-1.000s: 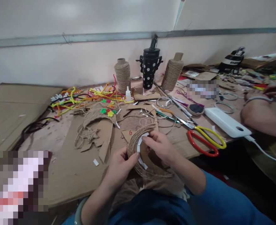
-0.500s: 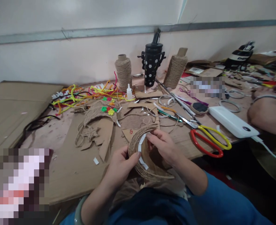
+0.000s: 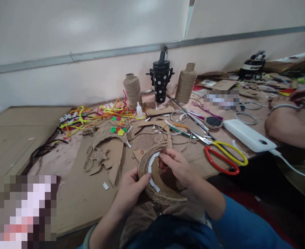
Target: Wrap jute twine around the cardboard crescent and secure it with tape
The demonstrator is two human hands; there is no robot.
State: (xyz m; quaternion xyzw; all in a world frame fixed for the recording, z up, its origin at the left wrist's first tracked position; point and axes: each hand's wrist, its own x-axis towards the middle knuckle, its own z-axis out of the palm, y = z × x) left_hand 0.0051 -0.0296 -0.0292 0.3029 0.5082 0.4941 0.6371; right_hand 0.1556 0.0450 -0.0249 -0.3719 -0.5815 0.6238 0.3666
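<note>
Held over the table's front edge is a cardboard crescent point(image 3: 165, 193) with rows of jute twine along its outer curve. White tape strips point(image 3: 150, 169) follow the inner edge of the twine. My left hand point(image 3: 134, 185) grips the outer left side, its thumb on the front by the tape. With fingers closed, my right hand point(image 3: 177, 164) pinches the crescent near its upper tip; some of those fingers are hidden behind it. Beyond lies a twine-covered crescent point(image 3: 108, 133) with felt flowers point(image 3: 120, 131), and a twine star point(image 3: 100, 156) rests below it.
Red-and-yellow scissors point(image 3: 221, 155) and a white power bank point(image 3: 250, 135) lie at right. Twine spools point(image 3: 132, 90) flank a black tumbler point(image 3: 161, 81) at the back. Near them stands a small glue bottle point(image 3: 139, 110). Another person's arm point(image 3: 288, 121) rests at far right.
The view has tilted and shifted slightly, so the table's things appear a little lower and further left. Both hands keep their hold on the crescent, with little visible change.
</note>
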